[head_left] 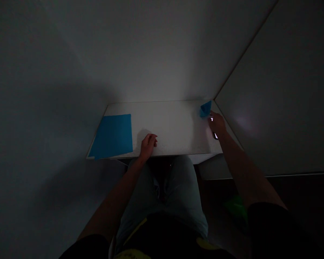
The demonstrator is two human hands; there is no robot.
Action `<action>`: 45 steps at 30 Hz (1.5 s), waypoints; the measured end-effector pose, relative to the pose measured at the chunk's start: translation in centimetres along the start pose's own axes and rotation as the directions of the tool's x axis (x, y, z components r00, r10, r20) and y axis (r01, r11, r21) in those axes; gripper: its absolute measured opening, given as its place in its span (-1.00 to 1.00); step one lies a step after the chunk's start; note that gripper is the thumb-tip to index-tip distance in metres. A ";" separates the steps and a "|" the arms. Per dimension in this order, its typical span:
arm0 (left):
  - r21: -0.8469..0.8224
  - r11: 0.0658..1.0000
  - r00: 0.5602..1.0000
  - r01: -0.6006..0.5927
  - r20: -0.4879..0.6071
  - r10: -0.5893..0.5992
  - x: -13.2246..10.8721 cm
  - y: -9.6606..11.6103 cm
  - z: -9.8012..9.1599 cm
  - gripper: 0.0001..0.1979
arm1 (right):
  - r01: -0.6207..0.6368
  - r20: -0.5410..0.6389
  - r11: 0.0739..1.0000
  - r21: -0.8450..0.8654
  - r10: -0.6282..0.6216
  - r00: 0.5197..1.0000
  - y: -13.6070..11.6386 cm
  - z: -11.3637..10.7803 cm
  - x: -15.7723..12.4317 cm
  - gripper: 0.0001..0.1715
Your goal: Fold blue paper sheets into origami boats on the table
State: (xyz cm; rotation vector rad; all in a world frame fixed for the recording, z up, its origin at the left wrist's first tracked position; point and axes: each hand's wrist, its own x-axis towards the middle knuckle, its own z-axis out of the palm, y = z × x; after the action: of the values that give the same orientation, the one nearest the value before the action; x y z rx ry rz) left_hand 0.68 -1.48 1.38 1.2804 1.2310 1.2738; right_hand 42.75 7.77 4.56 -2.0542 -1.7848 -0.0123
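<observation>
At the far right corner of the white table, a small folded blue paper piece (205, 109) stands with a pointed tip upward. My right hand (217, 123) is at its near right side, the fingers drawn together in a pinch at its edge. Beneath that hand, partly covered, lies a phone (215, 136) with a lit screen. My left hand (149, 143) rests near the front edge of the table, fingers loosely curled with nothing visible in them. To its left are flat blue paper sheets (113, 136), slightly overhanging the front edge.
The narrow white table (167, 126) backs onto a pale wall (156, 54). Another wall panel (280, 108) borders it on the right. My legs are under the front edge. A green item (237, 208) lies on the dark floor at the right. The light is dim.
</observation>
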 end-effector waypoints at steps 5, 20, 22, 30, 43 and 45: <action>0.070 0.998 1.000 -0.001 0.024 -0.001 -0.1 0.4 -1.0 -0.61 | 0.023 -0.034 0.993 0.116 -0.019 0.999 -3.7 0.3 -5.1 -0.46; 0.762 0.591 0.960 -0.266 0.266 0.089 -3.5 0.2 -24.0 -0.32 | 0.240 0.053 0.856 0.458 -0.296 0.954 -16.2 6.4 -13.6 -0.65; 0.779 0.567 0.956 -0.268 0.288 0.056 -3.6 0.4 -24.4 -0.38 | 0.252 0.058 0.865 0.434 -0.306 0.950 -16.0 6.3 -13.7 -0.66; 0.792 0.515 0.924 -0.328 0.381 0.002 -3.2 1.4 -24.2 -0.44 | 0.280 0.051 0.889 0.361 -0.319 0.946 -16.5 5.7 -13.9 -0.69; 0.863 0.416 0.958 -0.287 0.250 0.143 -2.3 4.2 -22.4 -0.60 | 0.297 0.072 0.907 0.299 -0.331 0.941 -16.6 6.0 -13.9 -0.72; 0.845 0.415 0.940 -0.337 0.276 0.200 -1.7 6.4 -21.2 -0.62 | 0.278 0.080 0.893 0.353 -0.325 0.942 -16.4 6.0 -13.8 -0.71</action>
State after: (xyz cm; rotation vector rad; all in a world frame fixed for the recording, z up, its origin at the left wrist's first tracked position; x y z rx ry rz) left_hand -20.16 -4.45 8.51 2.3747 1.7267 0.6477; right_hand 23.14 -1.91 0.24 -1.5563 -2.0128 0.3306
